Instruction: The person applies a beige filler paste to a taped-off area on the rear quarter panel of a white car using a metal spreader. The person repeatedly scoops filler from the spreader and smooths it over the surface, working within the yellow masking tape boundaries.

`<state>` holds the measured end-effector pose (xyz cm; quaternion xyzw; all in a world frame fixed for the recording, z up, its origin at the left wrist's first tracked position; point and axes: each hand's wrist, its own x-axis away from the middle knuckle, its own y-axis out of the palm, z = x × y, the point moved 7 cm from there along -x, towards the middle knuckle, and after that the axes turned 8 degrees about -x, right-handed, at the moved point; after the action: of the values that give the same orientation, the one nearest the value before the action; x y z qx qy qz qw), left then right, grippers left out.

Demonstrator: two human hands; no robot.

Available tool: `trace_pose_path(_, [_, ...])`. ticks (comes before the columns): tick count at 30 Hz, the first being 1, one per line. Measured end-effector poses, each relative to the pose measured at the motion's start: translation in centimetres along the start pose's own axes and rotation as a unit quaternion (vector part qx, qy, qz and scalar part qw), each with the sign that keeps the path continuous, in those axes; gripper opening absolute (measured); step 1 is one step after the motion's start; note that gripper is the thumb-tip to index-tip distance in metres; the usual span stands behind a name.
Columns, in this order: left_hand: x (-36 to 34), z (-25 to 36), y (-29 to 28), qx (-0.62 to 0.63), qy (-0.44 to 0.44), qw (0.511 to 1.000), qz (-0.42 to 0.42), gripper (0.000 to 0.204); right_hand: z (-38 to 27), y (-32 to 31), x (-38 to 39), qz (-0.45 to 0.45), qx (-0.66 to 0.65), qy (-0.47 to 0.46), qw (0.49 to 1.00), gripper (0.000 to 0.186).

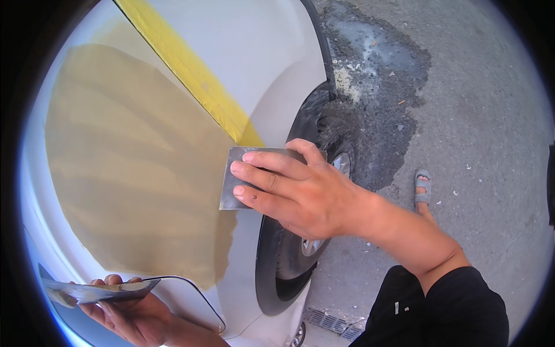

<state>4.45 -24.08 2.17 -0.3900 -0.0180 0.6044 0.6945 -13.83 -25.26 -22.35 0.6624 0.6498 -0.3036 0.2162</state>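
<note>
My right hand (292,188) presses a thin grey metal spreader (227,199) flat on the white car panel (266,87), fingers on top, at the right edge of a broad tan filler patch (133,168). A yellow strip (185,69) runs diagonally down the panel toward that spreader's top edge. At the lower left, my left hand (130,318) grips a second metal spreader (124,292), smeared with pale paste, close to the patch's lower edge.
A wheel (280,257) in a dark arch is right of the panel. Grey pavement (474,133) with a wet patch (376,63) lies beyond. My sandaled foot (423,191) is at the right, and a metal grate (329,321) at the bottom.
</note>
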Motion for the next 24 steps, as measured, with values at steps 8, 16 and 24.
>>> trace_pose_path(8, [-0.4,0.4,2.3,0.094,-0.009,0.991,-0.098,0.038,-0.7,-0.3,0.2,-0.021,0.002,0.026,0.999,0.038])
trace_pose_path(16, [0.0,-0.1,-0.8,-0.003,0.001,1.000,0.021,0.038,0.3,1.4,1.3,0.043,-0.048,0.040,0.997,0.038])
trace_pose_path(24, [0.2,0.0,-0.7,-0.043,0.005,0.998,0.044,0.040,0.5,2.6,1.7,0.093,-0.119,0.062,0.987,0.041])
